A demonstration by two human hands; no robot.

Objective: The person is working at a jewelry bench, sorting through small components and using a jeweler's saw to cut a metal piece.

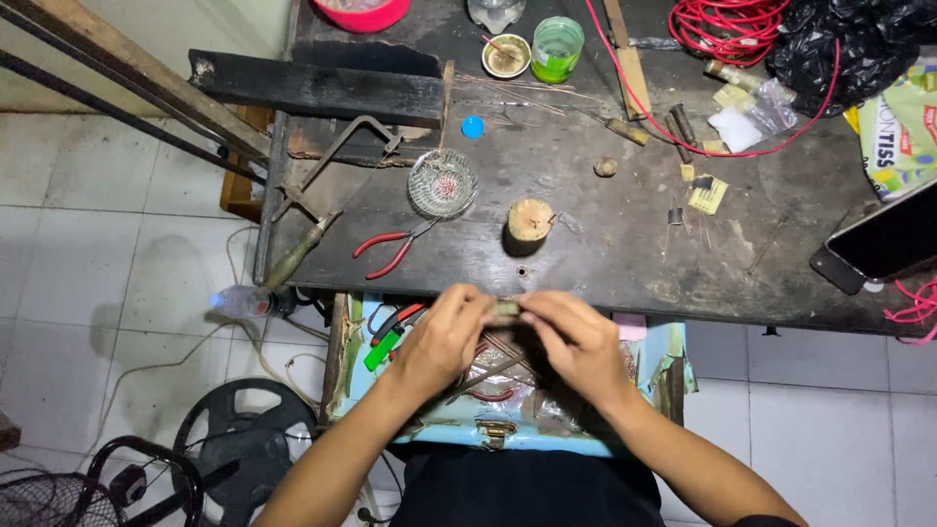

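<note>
Both hands met at the near edge of the dark workbench [625, 254]. The left hand [444, 337] and the right hand [576, 337] each pinched one end of a small, dull greenish-grey piece [505, 309], fingertips pressed together on it from either side. The piece was held level between the two pinches, just over the bench edge and above an open pale-blue drawer [664, 366] full of tools. What the piece was could not be told; too small.

Just beyond the grip, on the bench, stood a short wooden stump [530, 221]. Beyond and to the left of the grip lay red-handled pliers [388, 249], and past them a round wire-mesh dish [442, 182]. A small blue cap [472, 126] lay farther off, near a green-tinted glass jar [558, 47] and a small bowl [507, 55].

Far right of the grip: a dark phone [883, 239] at the bench edge, and a red wire coil [727, 24] at the far corner beside a black plastic bag [849, 39].

Below and left of the grip, on the tiled floor, lay a clear plastic bottle [239, 301] and a fan's black base [249, 439].
</note>
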